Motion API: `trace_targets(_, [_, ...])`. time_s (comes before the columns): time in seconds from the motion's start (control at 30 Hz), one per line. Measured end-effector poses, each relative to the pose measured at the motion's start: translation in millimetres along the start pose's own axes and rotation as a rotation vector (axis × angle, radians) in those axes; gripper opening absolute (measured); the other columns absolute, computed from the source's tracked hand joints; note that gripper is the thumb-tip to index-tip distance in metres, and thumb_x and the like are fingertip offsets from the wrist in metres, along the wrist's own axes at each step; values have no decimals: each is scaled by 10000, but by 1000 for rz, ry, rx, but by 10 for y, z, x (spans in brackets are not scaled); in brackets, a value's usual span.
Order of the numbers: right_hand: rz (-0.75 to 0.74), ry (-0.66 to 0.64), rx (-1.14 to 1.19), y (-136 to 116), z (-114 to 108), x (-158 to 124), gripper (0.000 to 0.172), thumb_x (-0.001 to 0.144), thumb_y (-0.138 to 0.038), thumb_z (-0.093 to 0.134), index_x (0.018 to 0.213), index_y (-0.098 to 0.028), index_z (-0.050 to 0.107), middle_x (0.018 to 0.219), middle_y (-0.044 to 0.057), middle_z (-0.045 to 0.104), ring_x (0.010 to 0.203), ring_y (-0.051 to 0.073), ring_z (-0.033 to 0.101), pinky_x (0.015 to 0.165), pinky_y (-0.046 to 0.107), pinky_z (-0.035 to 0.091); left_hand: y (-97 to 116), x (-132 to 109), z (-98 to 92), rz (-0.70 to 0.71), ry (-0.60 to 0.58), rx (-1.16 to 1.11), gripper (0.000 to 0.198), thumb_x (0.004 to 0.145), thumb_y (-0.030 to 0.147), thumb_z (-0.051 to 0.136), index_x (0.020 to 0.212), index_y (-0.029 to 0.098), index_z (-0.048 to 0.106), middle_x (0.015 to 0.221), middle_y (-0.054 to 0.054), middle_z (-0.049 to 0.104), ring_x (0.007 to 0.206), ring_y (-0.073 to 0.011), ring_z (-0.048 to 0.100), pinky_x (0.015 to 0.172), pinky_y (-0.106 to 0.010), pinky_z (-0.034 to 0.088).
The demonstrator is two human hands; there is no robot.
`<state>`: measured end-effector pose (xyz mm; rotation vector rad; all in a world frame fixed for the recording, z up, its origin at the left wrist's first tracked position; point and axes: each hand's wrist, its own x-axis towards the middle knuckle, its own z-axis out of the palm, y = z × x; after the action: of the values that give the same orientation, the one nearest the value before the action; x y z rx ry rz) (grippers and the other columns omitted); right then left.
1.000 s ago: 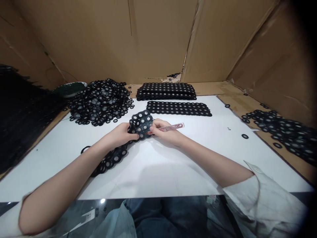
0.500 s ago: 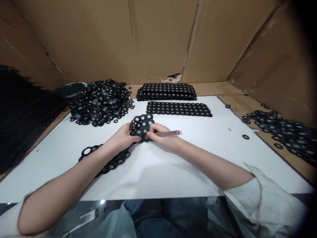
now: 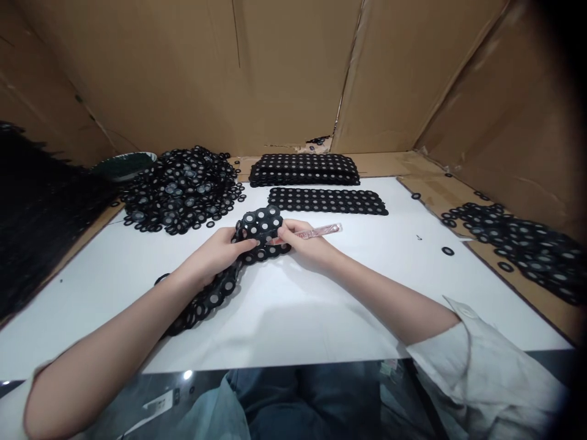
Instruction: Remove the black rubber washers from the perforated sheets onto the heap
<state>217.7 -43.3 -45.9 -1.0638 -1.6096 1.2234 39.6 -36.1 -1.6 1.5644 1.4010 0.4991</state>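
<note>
My left hand (image 3: 220,250) grips a black strip of joined rings with pale centres (image 3: 259,229), lifted at mid-table; the strip's tail (image 3: 208,299) trails back under my left forearm. My right hand (image 3: 302,243) is closed on a thin pinkish translucent tool (image 3: 323,230), its near end at the strip and its far end pointing right. Both hands meet at the raised end of the strip, above the white table sheet (image 3: 321,305).
A heap of loose black rings (image 3: 181,189) lies at the back left beside a dark green dish (image 3: 123,166). A stack of ring sheets (image 3: 305,169) and a single flat sheet (image 3: 328,200) lie behind my hands. More rings (image 3: 518,241) sit right on cardboard. Cardboard walls (image 3: 293,73) enclose it.
The strip was bunched up higher half a second ago; now it lies lower and its tail has slid under my forearm. The tool's far end has tipped up and back.
</note>
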Motion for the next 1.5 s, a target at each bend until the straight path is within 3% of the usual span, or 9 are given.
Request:
trace_targets(0.2, [-73,27,-51,-20,17,-24,255,825,-368,340,700,-184,465,714,8,513,670,137,472,565,260,330,-55,44,6,-26,4,-12,290,616,416,589,770,171,606,796,-33,671,734,-219,607,630,-294,459])
trace_targets(0.37, [-117,133,-224,-61,121,-76,255,823,-345,337,619,-193,343,615,-24,412,581,114,393,520,245,278,-39,-12,48,-3,-28,-96,278,618,384,599,796,170,605,821,-32,666,764,-213,602,654,-294,459])
trace_targets(0.57, [-202,218,-382,-82,181,-93,228,820,-291,331,614,-197,305,622,-28,378,563,109,359,525,250,260,-20,-77,65,-38,36,-4,264,599,421,614,690,176,575,606,9,607,556,-166,554,466,-250,395])
trace_targets(0.73, [-74,55,-148,-58,16,-19,266,786,-367,394,592,-189,359,611,-24,434,589,114,418,536,241,285,13,-53,50,-36,-46,-3,376,642,533,533,705,167,591,670,-20,640,623,-186,572,518,-260,416])
trace_targets(0.83, [-65,94,109,-37,-14,35,273,783,-396,394,607,-187,375,640,-20,454,620,117,450,567,238,314,-13,-22,53,-32,-4,5,424,667,565,482,724,157,585,729,-44,651,692,-209,584,577,-279,433])
trace_targets(0.9, [-73,156,156,-39,4,42,276,782,-399,398,605,-190,359,621,-31,417,590,109,421,547,230,301,-41,-9,59,47,3,-12,388,680,529,495,797,170,584,828,-37,653,779,-211,582,658,-284,440])
trace_targets(1.03, [-119,173,8,-93,54,-11,277,800,-353,382,587,-190,312,592,-42,330,544,96,335,514,226,252,-70,-13,69,194,35,-67,329,690,459,525,894,206,573,923,-14,638,853,-200,567,731,-281,433])
trace_targets(1.33, [-254,238,-370,-147,138,-80,204,816,-240,342,620,-192,309,646,-25,381,602,112,375,549,239,272,-43,-89,131,119,-67,-259,310,698,402,541,918,187,576,852,-31,636,796,-201,577,698,-298,441])
trace_targets(1.5, [-217,256,-317,-149,79,-40,232,805,-271,365,591,-188,325,605,-30,387,586,111,389,536,235,275,-9,-95,107,120,-91,-192,340,685,469,531,825,167,597,744,-24,626,706,-191,564,613,-270,426])
